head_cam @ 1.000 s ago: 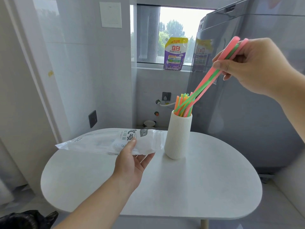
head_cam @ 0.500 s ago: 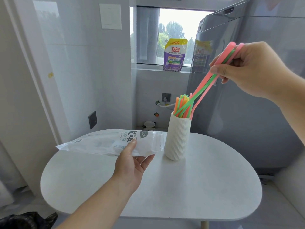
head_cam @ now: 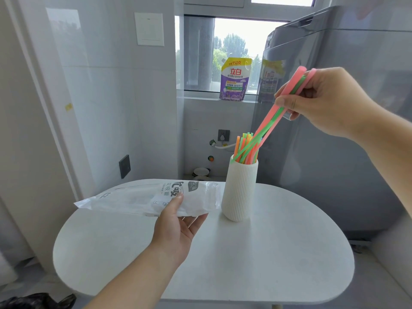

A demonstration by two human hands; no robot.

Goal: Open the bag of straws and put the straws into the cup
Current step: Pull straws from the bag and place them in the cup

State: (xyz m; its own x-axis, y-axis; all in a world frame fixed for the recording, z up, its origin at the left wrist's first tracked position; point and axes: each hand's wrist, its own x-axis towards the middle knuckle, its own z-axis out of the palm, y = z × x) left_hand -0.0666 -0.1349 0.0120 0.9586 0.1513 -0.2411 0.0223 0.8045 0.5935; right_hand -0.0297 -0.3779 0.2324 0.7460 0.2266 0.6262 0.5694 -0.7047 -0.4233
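A white ribbed cup [head_cam: 240, 192] stands on the round white table [head_cam: 267, 253] and holds several orange, green and pink straws. My right hand [head_cam: 325, 103] pinches a few pink and green straws [head_cam: 270, 121] by their upper ends; their lower ends reach into the cup's mouth. My left hand [head_cam: 176, 228] holds the white plastic straw bag [head_cam: 138, 199] just above the table, left of the cup, with the thumb on top. The bag looks flat; its contents cannot be seen.
A grey refrigerator [head_cam: 345, 152] stands close behind the cup on the right. A purple detergent pouch [head_cam: 235, 80] sits on the window sill. A tiled wall runs along the left. A black bag [head_cam: 38, 302] lies on the floor at bottom left.
My right hand has lowered slightly, sliding the held straws deeper into the cup. The left hand and bag have stayed in place.
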